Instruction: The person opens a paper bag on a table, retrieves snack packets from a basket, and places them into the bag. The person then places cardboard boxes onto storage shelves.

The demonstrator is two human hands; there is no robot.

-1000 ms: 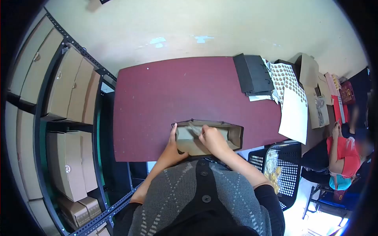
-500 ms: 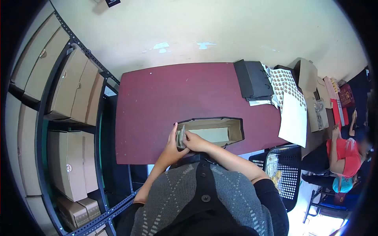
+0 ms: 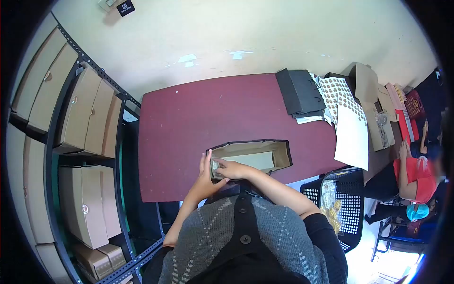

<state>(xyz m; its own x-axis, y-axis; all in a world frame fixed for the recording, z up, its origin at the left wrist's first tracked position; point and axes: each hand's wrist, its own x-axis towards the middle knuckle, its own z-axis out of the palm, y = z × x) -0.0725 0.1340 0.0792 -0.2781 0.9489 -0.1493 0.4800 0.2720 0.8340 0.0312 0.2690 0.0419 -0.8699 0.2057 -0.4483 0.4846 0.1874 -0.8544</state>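
Observation:
A dark-edged paper bag [image 3: 283,154] lies near the front edge of the maroon table [image 3: 227,109], its mouth facing up and showing a brown inside with a pale bottom panel. My left hand [image 3: 204,182] is around the bag's left end, fingers on the outer side and thumb toward the near rim. Inside that same end, my right hand [image 3: 230,169] has its fingers closed on a small clear item [image 3: 215,166], largely hidden by the fingers and too small to name.
Black bags [image 3: 301,92] and printed sticker sheets [image 3: 350,128] lie at the table's right. A black basket [image 3: 350,208] with plastic packets stands below. Boxes fill the left shelf [image 3: 120,180]. A co-worker in red [image 3: 416,177] is at the far right.
My right hand has moved left from the bag's middle to its left end, carrying the clear item down against that end. My left hand stays at the bag's left side.

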